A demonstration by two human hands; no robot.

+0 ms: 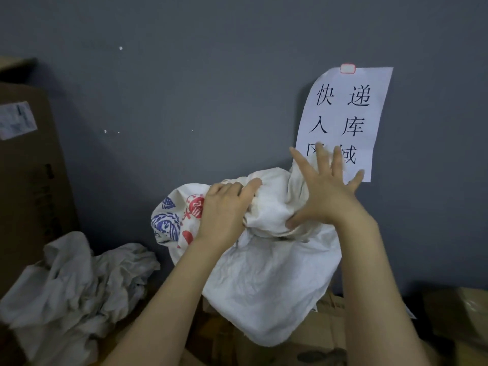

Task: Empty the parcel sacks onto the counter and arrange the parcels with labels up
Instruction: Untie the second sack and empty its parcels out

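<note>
The white sack is held up against the grey wall, above cardboard parcels. The left hand grips its bunched top with curled fingers. The right hand has its fingers spread wide, and only the thumb and palm touch the cloth. A crumpled sack lies to the left.

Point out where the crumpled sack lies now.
Head view, lower left: the crumpled sack lies beside the tall cardboard box, left of the printed sack that the left hand grips.
</note>
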